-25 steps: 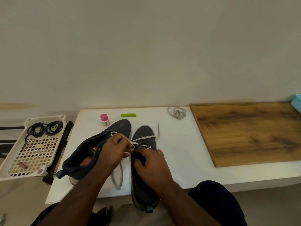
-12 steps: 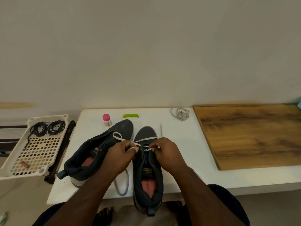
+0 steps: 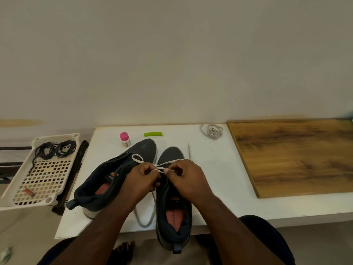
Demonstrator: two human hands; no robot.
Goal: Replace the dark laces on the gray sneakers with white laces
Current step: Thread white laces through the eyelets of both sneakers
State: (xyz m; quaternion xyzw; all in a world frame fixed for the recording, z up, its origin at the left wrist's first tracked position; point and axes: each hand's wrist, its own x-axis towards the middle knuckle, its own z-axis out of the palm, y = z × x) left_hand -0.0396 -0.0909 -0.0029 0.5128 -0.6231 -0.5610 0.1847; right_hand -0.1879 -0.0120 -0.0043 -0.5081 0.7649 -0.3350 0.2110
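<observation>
Dark laces (image 3: pixel 55 151) lie coiled in the tray (image 3: pixel 18 191). On the counter (image 3: pixel 219 178), the left hand (image 3: pixel 142 180) and right hand (image 3: pixel 186 177) each pinch the white lace (image 3: pixel 168 163) over the right sneaker (image 3: pixel 172 213), beside the left sneaker (image 3: pixel 114 175).

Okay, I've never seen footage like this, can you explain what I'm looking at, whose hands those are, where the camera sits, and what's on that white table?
There is no machine here. A person wears a camera on the head, so you look forward and down at their own arms. The left hand and right hand each pinch part of a white lace over the right sneaker, threading it. The left sneaker lies beside it on the white table. Also on the table: a small pink-capped bottle, a green piece, a coiled white lace and a wooden board. The white basket at left holds the coiled dark laces.
</observation>
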